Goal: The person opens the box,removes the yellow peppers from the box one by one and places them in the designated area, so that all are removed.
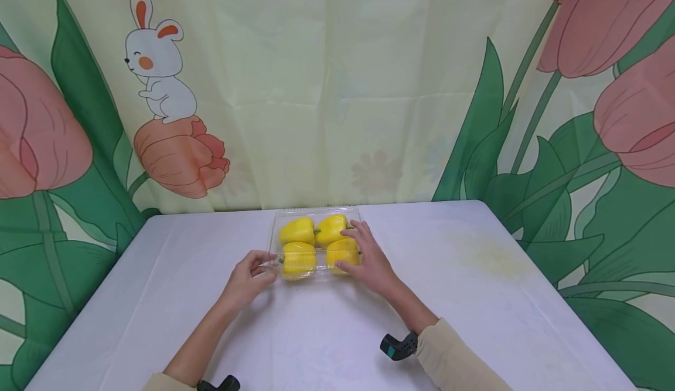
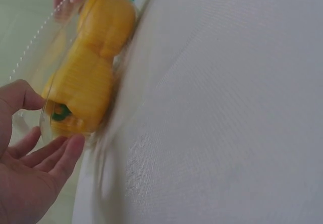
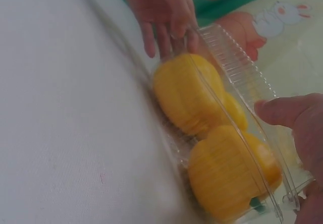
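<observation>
A clear plastic clamshell box (image 1: 320,269) sits toward the far edge of the table with several yellow bell peppers (image 1: 299,258) inside. My left hand (image 1: 250,275) holds the box's left side, thumb and fingers bent around its edge. In the left wrist view, those fingertips (image 2: 75,142) are low at the box's end, beside a pepper's green stem (image 2: 61,112). On the opposite side, my right hand (image 1: 371,260) grips the lid's right part, thumb toward the front and fingers spread toward the back. The right wrist view shows the right thumb (image 3: 275,109) against the lid's ridged rim (image 3: 242,57).
A white cloth covers the table (image 1: 316,338). Behind it hangs a curtain (image 1: 337,86) printed with tulips and a rabbit (image 1: 160,80). Dark wrist-worn devices (image 1: 399,347) sit by both sleeves.
</observation>
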The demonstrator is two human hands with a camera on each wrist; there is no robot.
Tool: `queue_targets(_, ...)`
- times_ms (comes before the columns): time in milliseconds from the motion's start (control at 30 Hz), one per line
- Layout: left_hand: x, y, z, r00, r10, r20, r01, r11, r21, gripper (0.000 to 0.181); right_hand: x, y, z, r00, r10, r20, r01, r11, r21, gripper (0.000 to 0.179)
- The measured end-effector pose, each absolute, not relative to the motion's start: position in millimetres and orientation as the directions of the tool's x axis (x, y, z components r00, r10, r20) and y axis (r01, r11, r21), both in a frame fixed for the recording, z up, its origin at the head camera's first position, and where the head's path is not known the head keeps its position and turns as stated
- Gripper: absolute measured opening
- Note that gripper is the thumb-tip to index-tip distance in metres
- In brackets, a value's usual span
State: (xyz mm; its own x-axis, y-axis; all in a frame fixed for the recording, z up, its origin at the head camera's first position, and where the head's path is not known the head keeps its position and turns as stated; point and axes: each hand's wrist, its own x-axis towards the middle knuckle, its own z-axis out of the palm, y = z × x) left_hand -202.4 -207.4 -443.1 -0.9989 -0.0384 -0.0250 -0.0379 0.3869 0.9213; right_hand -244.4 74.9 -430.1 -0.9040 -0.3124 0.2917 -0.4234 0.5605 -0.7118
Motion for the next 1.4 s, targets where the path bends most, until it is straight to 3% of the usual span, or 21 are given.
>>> queue_targets(367,-203,-207,-441,-0.999,-0.012,-0.047,-0.048,0.373,0.927,0.061,-243,81,-428,-0.923,-0.275,0.268,-0.381,0.564,-0.733,0.061)
queue_targets(900,-204,-210,-443,-0.999,0.015,-0.047,-0.038,0.392,0.919,0.065,-241,90,-429,-0.918,-0.241,0.314,-0.396,0.522,-0.756,0.067)
queue_targets(1400,-203,-210,-444,-0.999,0.036,-0.025,-0.009,0.405,0.914,0.064,-240,93,-426,-0.94,-0.155,0.305,-0.341,0.479,-0.809,0.101)
